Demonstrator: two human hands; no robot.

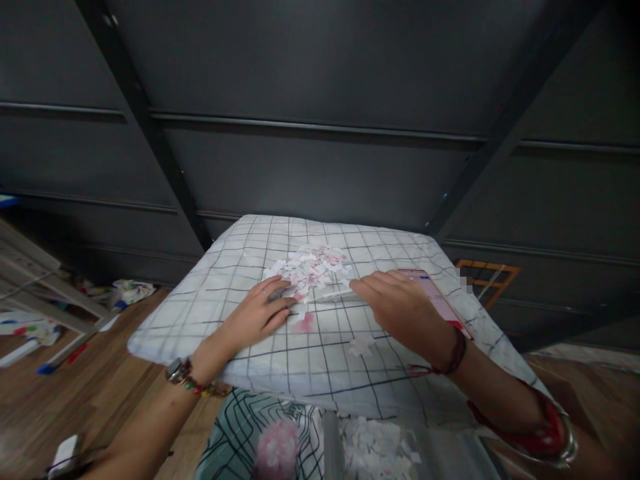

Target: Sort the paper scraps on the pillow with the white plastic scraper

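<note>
A heap of small torn white paper scraps (315,263), some tinged pink, lies on a white checked cloth (280,363) that covers the table. My left hand (260,312) rests at the heap's near left edge, fingers spread and touching scraps. At the near right side, my right hand (403,303) is closed on one end of a clear, pale flat strip (331,293). That strip lies along the front of the heap, and its kind is not clear. Close to my left fingertips is a pink-stained patch (304,323). A few scraps (361,345) lie nearer to me.
Beside my right hand lies a flat, red-edged, phone-like thing (437,300). Below the table's front edge, a clear container (333,447) holds paper scraps, next to a pink fluffy clump (277,448). A dark panelled wall (320,173) stands behind; a ladder (45,273) is at left.
</note>
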